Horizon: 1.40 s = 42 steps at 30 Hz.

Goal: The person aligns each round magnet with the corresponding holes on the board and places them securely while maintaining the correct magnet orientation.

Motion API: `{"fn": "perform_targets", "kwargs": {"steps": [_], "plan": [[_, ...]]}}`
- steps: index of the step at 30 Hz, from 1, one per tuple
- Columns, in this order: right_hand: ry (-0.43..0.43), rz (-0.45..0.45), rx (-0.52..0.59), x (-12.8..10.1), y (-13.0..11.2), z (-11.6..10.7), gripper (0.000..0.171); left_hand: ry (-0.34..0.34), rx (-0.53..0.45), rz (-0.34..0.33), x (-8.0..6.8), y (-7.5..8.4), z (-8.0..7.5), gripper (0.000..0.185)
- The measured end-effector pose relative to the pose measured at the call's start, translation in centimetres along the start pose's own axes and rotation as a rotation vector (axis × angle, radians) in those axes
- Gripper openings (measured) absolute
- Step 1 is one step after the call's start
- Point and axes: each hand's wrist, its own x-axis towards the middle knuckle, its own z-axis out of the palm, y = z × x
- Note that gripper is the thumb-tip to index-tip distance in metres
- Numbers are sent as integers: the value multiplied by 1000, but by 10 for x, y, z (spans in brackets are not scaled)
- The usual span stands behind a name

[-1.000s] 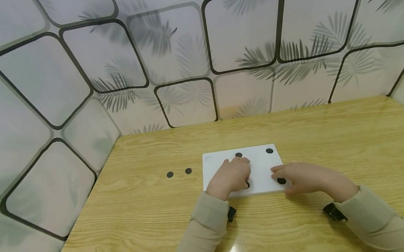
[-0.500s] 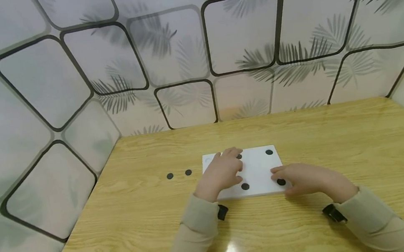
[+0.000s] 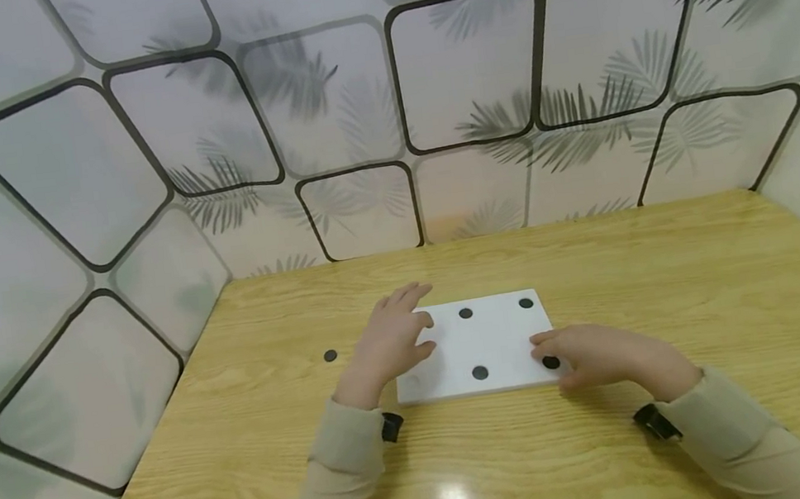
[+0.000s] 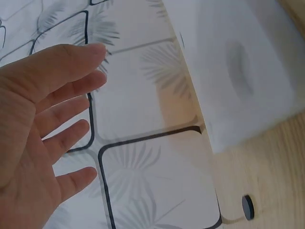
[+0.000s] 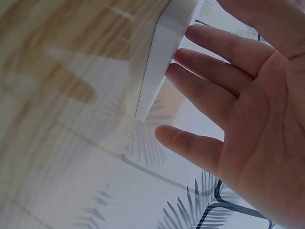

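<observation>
A white board [image 3: 501, 337] lies flat on the wooden table [image 3: 675, 291]. Several black discs sit on it, at its far middle [image 3: 465, 313], far right [image 3: 526, 302], near middle [image 3: 480, 373] and near right [image 3: 550, 362]. My left hand [image 3: 409, 323] hovers over the board's left edge with fingers spread and holds nothing; the left wrist view shows its open fingers [image 4: 57, 90] beside the board [image 4: 238, 71]. My right hand [image 3: 563, 354] rests with straight fingers on the board's near right corner, next to the near right disc. In the right wrist view its fingers [image 5: 209, 76] touch the board's edge [image 5: 162, 57].
One loose black disc [image 3: 330, 355] lies on the table left of the board, also seen as a disc [image 4: 247, 206] in the left wrist view. Patterned panel walls [image 3: 138, 190] enclose the table at the back and on both sides.
My left hand has moved left from the board's middle to its left edge, uncovering the near middle disc. It now hides one of the two loose discs. The right hand has stayed put.
</observation>
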Motion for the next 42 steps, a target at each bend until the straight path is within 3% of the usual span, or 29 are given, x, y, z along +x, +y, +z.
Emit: {"fn": "perform_targets", "kwargs": {"steps": [8, 15, 26, 42], "plan": [[-1, 6, 15, -1, -2, 0, 43, 50, -22, -86, -21, -29, -7, 23], [-8, 13, 24, -1, -2, 0, 43, 65, -37, -125, -27, -41, -7, 26], [11, -9, -8, 0, -2, 1, 42, -59, -87, -290, -31, -50, 0, 34], [0, -1, 2, 0, -2, -1, 42, -204, -44, -423, -30, -59, 12, 39]]}}
